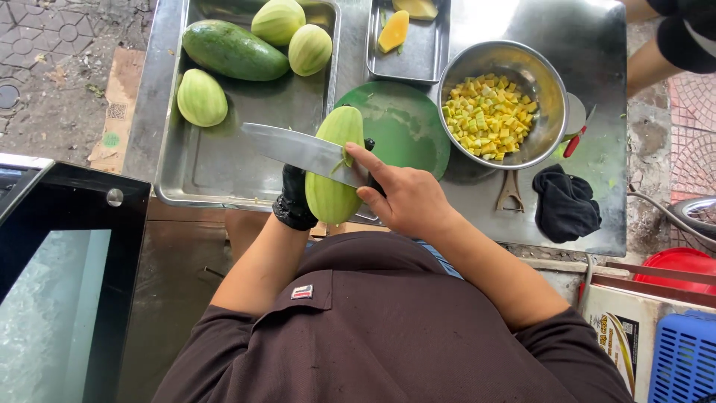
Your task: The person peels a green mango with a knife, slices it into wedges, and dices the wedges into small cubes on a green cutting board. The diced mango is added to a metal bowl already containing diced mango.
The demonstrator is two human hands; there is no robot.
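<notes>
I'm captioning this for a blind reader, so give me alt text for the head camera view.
A person's black-gloved left hand holds a peeled green mango upright while the bare right hand lays a large knife across it. Behind lie a steel tray with more green fruit, a green cutting board and a steel bowl of yellow cubes.

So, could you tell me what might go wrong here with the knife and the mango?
The knife edge lies across the mango close to the gloved left hand, so a slip could cut it. The bare right hand has a finger along the blade. The peeled mango looks slippery and could drop.
</notes>
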